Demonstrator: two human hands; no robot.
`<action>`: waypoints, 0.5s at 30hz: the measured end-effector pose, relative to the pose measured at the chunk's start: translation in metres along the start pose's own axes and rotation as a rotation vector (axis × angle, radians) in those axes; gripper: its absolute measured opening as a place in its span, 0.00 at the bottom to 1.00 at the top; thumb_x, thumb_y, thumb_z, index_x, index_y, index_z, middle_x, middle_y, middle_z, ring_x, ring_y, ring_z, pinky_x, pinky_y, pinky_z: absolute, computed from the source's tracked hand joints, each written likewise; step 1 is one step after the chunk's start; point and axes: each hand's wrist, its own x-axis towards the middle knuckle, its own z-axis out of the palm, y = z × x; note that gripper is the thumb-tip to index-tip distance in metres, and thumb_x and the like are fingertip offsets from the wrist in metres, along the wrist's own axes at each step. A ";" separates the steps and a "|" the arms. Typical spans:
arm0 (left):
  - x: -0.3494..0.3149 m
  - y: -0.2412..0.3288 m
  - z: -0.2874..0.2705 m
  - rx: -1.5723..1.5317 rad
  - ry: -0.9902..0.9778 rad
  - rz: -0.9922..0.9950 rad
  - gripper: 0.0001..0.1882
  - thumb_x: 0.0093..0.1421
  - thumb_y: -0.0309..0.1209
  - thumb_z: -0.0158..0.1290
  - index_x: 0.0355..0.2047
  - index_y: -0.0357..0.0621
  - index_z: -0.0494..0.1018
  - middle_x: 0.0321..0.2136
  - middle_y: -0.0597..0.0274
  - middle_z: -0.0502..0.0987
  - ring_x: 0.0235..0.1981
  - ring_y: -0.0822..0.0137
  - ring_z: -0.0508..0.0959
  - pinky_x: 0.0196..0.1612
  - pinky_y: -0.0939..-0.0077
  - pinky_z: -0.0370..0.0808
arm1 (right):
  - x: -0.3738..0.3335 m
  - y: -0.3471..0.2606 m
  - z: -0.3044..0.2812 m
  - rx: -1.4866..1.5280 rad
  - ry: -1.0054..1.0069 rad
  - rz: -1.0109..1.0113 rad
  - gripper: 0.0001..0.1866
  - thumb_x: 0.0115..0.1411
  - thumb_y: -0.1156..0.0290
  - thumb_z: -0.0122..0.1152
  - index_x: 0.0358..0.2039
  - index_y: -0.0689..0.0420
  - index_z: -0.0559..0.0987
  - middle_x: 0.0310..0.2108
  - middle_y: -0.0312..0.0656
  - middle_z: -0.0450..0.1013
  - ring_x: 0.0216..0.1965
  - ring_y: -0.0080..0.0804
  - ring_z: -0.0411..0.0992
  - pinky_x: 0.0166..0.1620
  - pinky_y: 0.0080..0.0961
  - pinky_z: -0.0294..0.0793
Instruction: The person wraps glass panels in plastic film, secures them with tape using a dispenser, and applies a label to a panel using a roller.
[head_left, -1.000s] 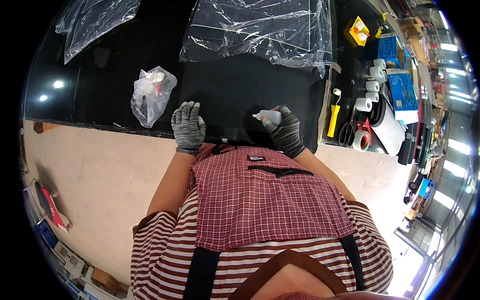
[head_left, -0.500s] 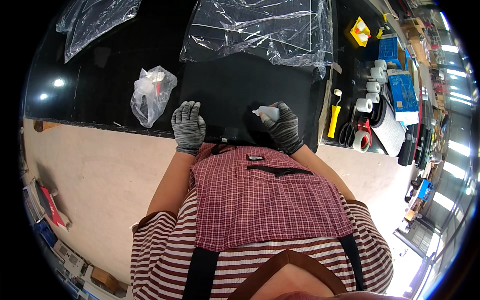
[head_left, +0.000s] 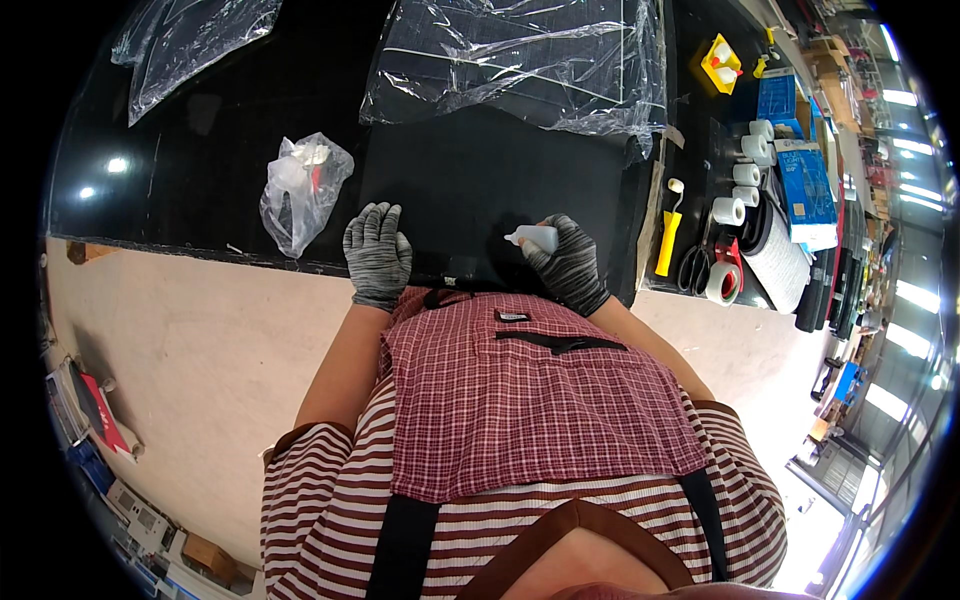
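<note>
A: Gloves [head_left: 385, 270] on the left hand [head_left: 376, 248] and right hand [head_left: 573, 262]?
B: Knitted cloth, matt, finely textured.
A: Bottle [head_left: 541, 238]?
B: Translucent plastic, smooth.
A: Tabletop [head_left: 112, 205]?
B: Black, smooth, glossy, with bright reflections at its left. The black panel [head_left: 450, 165] reads duller, near matt.
A: Film [head_left: 505, 75] and bag [head_left: 297, 205]?
B: Film: clear plastic, creased, highly glossy. Bag: thin translucent plastic, crumpled.
A: Remainder?
B: Apron [head_left: 540, 410]: woven cloth, matt. Roller handle [head_left: 667, 245]: apparently plastic, smooth. Blue box [head_left: 806, 190]: card, smooth.
</note>
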 end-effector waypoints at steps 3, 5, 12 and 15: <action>0.000 0.001 -0.001 -0.010 0.000 -0.005 0.21 0.52 0.31 0.47 0.48 0.46 0.69 0.47 0.59 0.69 0.52 0.56 0.66 0.55 0.57 0.60 | 0.003 0.001 0.005 0.074 0.034 -0.022 0.17 0.48 0.63 0.64 0.33 0.62 0.73 0.27 0.49 0.73 0.28 0.41 0.75 0.32 0.30 0.75; 0.000 0.001 -0.001 -0.012 -0.001 -0.009 0.21 0.52 0.31 0.47 0.48 0.46 0.69 0.47 0.59 0.69 0.52 0.56 0.66 0.55 0.57 0.60 | 0.008 -0.005 0.008 0.054 0.024 -0.076 0.17 0.48 0.63 0.64 0.32 0.62 0.73 0.27 0.49 0.73 0.28 0.41 0.75 0.32 0.30 0.75; 0.001 0.000 -0.001 -0.009 0.003 0.000 0.21 0.51 0.31 0.47 0.48 0.46 0.69 0.46 0.59 0.70 0.51 0.56 0.67 0.55 0.57 0.60 | 0.016 -0.014 0.020 0.043 -0.024 -0.097 0.17 0.48 0.63 0.64 0.33 0.61 0.73 0.27 0.48 0.73 0.27 0.41 0.75 0.32 0.30 0.76; 0.000 0.000 -0.001 -0.012 0.004 0.001 0.21 0.51 0.31 0.47 0.48 0.46 0.69 0.46 0.58 0.70 0.51 0.57 0.67 0.55 0.57 0.60 | 0.012 -0.008 0.017 0.007 0.039 -0.126 0.17 0.48 0.63 0.64 0.33 0.61 0.73 0.27 0.48 0.73 0.28 0.41 0.75 0.32 0.31 0.76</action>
